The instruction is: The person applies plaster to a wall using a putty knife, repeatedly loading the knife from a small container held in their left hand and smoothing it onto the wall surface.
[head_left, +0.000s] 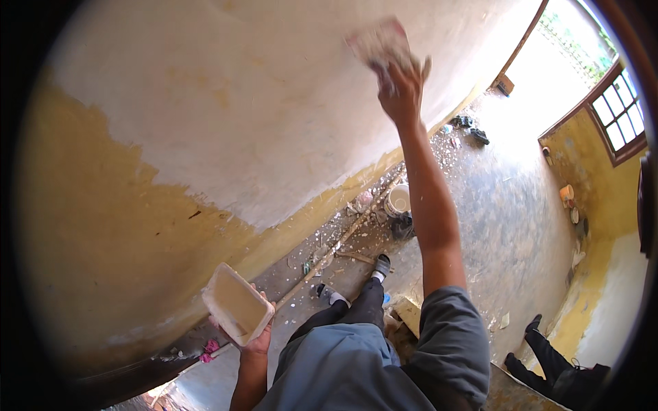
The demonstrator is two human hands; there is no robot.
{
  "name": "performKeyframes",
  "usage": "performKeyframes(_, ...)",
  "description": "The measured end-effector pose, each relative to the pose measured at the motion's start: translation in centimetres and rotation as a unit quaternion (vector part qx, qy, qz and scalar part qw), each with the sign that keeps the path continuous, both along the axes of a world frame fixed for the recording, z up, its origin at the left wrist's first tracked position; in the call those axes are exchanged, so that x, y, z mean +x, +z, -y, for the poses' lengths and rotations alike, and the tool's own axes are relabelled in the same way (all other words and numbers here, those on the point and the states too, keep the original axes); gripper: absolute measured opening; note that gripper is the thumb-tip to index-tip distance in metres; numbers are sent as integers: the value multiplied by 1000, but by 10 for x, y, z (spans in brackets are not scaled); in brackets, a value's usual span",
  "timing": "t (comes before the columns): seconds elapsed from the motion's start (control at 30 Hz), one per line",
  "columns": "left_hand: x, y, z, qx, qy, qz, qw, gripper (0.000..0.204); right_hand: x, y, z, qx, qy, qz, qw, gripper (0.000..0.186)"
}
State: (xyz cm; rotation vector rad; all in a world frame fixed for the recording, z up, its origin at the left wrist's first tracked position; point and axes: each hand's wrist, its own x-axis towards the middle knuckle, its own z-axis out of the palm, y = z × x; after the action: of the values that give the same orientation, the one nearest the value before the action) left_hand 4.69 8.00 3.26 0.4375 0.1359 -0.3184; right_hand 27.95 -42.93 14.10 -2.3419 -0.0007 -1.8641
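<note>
My left hand (257, 341) is closed round a shallow rectangular tub (214, 291), tilted, with a thin off-white coating or liquid inside. It is held low, in front of the yellow part of the wall. Stretched far up, my right hand (403, 89) grips a flat, whitish, roughly rectangular tool with red edges (381, 42). Motion smears this tool, so its exact kind is unclear, and I cannot tell whether it touches the wall. Behind it, the wall (226, 109) carries a patchy white coat over old yellow paint.
A long pole (336, 248) lies along the wall's foot among white flakes. A whitish bucket (397, 198) stands beside it, with dark shoes (478, 135) farther off. Another person's legs (548, 356) show at lower right. An orange container (566, 194) is by the far wall, near a window (619, 109).
</note>
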Motion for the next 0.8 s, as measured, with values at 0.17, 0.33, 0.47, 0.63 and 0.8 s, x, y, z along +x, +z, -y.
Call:
performKeyframes(0.17, -3, -7, -4, -23, -4, -31, 999, 89, -30, -167, 6, 289, -69, -219, 929, 27)
performKeyframes(0.33, 8, -12, -5, -62, -32, 19, 997, 92, -26, -163, 33, 513, -105, -53, 850, 28)
performKeyframes(0.47, 4, -8, -7, -47, 1, 9, 999, 90, -34, 66, -15, 129, -5, 111, 985, 22)
performKeyframes(0.63, 3, -5, -8, -29, 15, 11, 999, 89, -28, 251, -84, -120, 177, 208, 954, 33)
performKeyframes(0.8, 3, -1, -4, -57, 41, -17, 997, 87, -29, 220, -99, -186, 142, 81, 969, 37)
